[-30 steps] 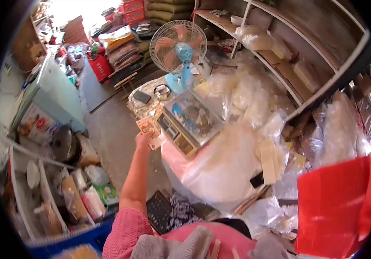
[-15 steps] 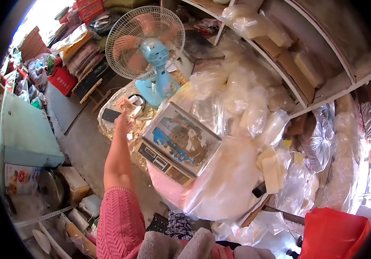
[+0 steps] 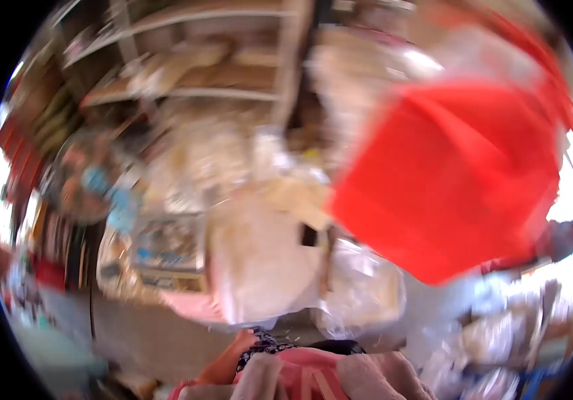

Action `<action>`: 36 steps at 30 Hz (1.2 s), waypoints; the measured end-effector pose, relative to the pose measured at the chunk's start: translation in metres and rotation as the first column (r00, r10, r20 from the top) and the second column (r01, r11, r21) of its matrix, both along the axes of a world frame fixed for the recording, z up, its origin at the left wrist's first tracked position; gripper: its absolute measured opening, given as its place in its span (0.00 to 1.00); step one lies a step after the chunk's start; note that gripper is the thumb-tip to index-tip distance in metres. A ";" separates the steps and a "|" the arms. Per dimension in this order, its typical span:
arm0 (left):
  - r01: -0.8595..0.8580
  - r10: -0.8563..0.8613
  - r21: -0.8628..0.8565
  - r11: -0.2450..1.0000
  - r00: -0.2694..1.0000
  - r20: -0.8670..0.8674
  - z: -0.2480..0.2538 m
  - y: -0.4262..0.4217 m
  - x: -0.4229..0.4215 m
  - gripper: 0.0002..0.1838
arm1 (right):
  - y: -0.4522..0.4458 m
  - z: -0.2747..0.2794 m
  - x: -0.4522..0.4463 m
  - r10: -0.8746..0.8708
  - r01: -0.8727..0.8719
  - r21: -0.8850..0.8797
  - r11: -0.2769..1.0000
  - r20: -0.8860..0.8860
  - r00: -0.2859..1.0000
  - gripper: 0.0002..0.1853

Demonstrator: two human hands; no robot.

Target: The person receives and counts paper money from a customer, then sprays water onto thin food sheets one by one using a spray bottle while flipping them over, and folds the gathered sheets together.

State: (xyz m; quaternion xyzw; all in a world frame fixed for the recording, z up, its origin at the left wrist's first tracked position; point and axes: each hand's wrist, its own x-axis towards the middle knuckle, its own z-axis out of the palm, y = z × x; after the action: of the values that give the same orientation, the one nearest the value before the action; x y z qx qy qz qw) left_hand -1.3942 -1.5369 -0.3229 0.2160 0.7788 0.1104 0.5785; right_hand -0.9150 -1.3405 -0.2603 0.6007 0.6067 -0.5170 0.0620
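Low in the view, my left hand [image 3: 244,339] is by the patterned fabric [image 3: 264,344] at my lap; its fingers are smeared by motion. My right hand does not show. To the left stands the table scale [image 3: 168,250] with its worn metal top. Beside it on the table lies a large pale plastic sheet [image 3: 260,260]. A big red bag [image 3: 453,180] hangs in the upper right, blurred and close to the camera; I cannot make out what holds it up.
A standing fan [image 3: 93,177] is at the far left. Shelves [image 3: 193,93] run along the back above heaped clear plastic bags [image 3: 200,147]. A small black object [image 3: 308,235] lies near the sheet's right edge. More plastic bags [image 3: 493,340] pile up at lower right.
My view has swung to the right, so the fan and scale now sit farther left. My left hand has come back from the table to my lap. The red bag appears larger and higher.
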 end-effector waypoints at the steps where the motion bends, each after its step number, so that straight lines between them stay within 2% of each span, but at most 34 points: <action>1: 0.044 -0.020 0.163 0.986 0.989 -0.146 -0.014 0.010 0.026 0.17 | -0.015 -0.007 0.040 -0.031 0.033 0.039 0.999 -0.041 0.999 0.12; 2: 0.108 -0.013 0.334 0.936 0.961 -0.276 -0.017 0.023 0.043 0.16 | -0.025 -0.010 0.074 -0.062 0.069 0.087 0.994 -0.077 0.995 0.12; 3: 0.049 0.011 0.316 0.948 0.983 -0.184 -0.020 0.040 0.053 0.16 | -0.040 -0.019 0.105 -0.097 0.110 0.135 0.985 -0.099 0.990 0.12; 4: -0.017 0.042 0.269 0.963 0.995 -0.086 -0.013 0.051 0.065 0.17 | -0.034 0.028 0.105 -0.221 0.222 -0.031 0.975 0.037 0.975 0.12; 7: -0.021 0.008 0.188 0.982 0.997 0.072 0.006 0.107 0.103 0.15 | -0.032 0.063 0.164 -0.336 0.336 0.015 0.942 0.066 0.940 0.12; 9: 0.142 -0.134 0.191 0.971 0.990 -0.054 0.002 0.133 0.107 0.14 | -0.035 0.075 0.189 -0.412 0.410 0.041 0.911 0.067 0.909 0.12; 10: 0.218 -0.198 0.196 0.956 0.973 -0.116 0.001 0.157 0.115 0.14 | -0.037 0.059 0.211 -0.484 0.483 0.037 0.875 0.049 0.873 0.12; 12: 0.171 -0.176 0.187 0.967 0.984 0.006 0.025 0.195 0.143 0.13 | -0.045 0.032 0.241 -0.533 0.521 0.161 0.838 0.042 0.845 0.12; 13: 0.243 -0.253 0.158 0.957 0.966 0.046 0.017 0.214 0.153 0.16 | -0.049 0.033 0.246 -0.649 0.643 0.107 0.758 0.027 0.760 0.13; 14: 0.309 -0.320 0.124 0.943 0.943 0.086 0.010 0.226 0.160 0.21 | -0.051 0.028 0.253 -0.666 0.660 0.101 0.744 0.043 0.744 0.12; 16: 0.364 -0.394 0.194 0.911 0.907 0.149 -0.011 0.254 0.178 0.22 | -0.060 0.017 0.262 -0.687 0.683 0.075 0.727 0.084 0.722 0.12; 17: 0.382 -0.424 0.221 0.897 0.887 0.185 -0.019 0.261 0.186 0.23 | -0.066 0.012 0.265 -0.636 0.624 0.123 0.772 0.114 0.764 0.13; 19: 0.401 -0.450 0.254 0.880 0.874 0.182 -0.017 0.283 0.203 0.23 | -0.067 0.012 0.273 -0.544 0.542 0.073 0.837 0.210 0.812 0.14; 20: 0.412 -0.465 0.267 0.871 0.868 0.177 -0.003 0.298 0.213 0.24 | -0.065 0.014 0.271 -0.494 0.501 0.039 0.865 0.250 0.833 0.14; 21: 0.436 -0.472 0.273 0.858 0.878 0.079 0.022 0.305 0.227 0.24 | -0.061 0.021 0.272 -0.506 0.543 -0.080 0.836 0.275 0.818 0.15; 22: 0.289 -0.350 0.266 0.919 0.911 0.219 0.042 0.310 0.239 0.24 | -0.062 0.011 0.279 -0.435 0.453 0.006 0.891 0.293 0.851 0.15; 24: 0.228 -0.285 0.277 0.933 0.940 0.188 0.023 0.318 0.233 0.23 | -0.048 0.012 0.289 -0.421 0.442 -0.027 0.897 0.255 0.871 0.14; 25: 0.208 -0.260 0.279 0.938 0.951 0.168 0.002 0.318 0.223 0.18 | -0.028 0.045 0.284 -0.536 0.575 -0.155 0.803 0.235 0.811 0.14; 26: 0.561 -0.606 0.261 0.786 0.783 0.142 -0.106 0.334 0.161 0.10 | -0.013 0.039 0.289 -0.499 0.530 -0.101 0.842 0.226 0.837 0.14; 28: 0.586 -0.590 0.104 0.803 0.807 0.007 -0.073 0.338 0.200 0.11 | 0.017 0.020 0.308 -0.421 0.430 0.007 0.903 0.217 0.881 0.14; 29: 0.616 -0.616 0.048 0.786 0.788 -0.024 -0.057 0.348 0.223 0.11 | 0.032 0.016 0.316 -0.409 0.399 0.099 0.912 0.137 0.902 0.15; 30: 0.639 -0.638 0.019 0.769 0.769 -0.038 -0.047 0.360 0.245 0.11 | 0.049 0.019 0.321 -0.391 0.379 0.113 0.918 0.116 0.913 0.15; 32: 0.672 -0.671 0.006 0.740 0.739 -0.053 -0.038 0.384 0.289 0.12 | 0.088 0.027 0.335 -0.346 0.333 0.139 0.933 0.078 0.935 0.16; 34: 0.688 -0.686 0.020 0.726 0.725 -0.055 -0.034 0.407 0.337 0.13 | 0.122 0.009 0.365 -0.233 0.225 0.149 0.963 0.035 0.972 0.14; 35: 0.699 -0.697 0.026 0.714 0.714 -0.062 -0.031 0.421 0.364 0.13 | 0.137 -0.006 0.383 -0.241 0.239 0.097 0.966 0.008 0.970 0.16; 36: 0.702 -0.699 0.047 0.710 0.712 -0.066 -0.029 0.436 0.392 0.14 | 0.154 -0.020 0.406 -0.143 0.140 0.120 0.983 0.012 0.990 0.15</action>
State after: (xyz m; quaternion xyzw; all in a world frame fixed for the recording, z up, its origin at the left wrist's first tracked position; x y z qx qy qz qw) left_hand -1.0020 -1.1008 -0.3519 0.5170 0.6470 -0.0953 0.5523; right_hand -0.5092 -1.1867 -0.2802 0.6502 0.5913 -0.4770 -0.0046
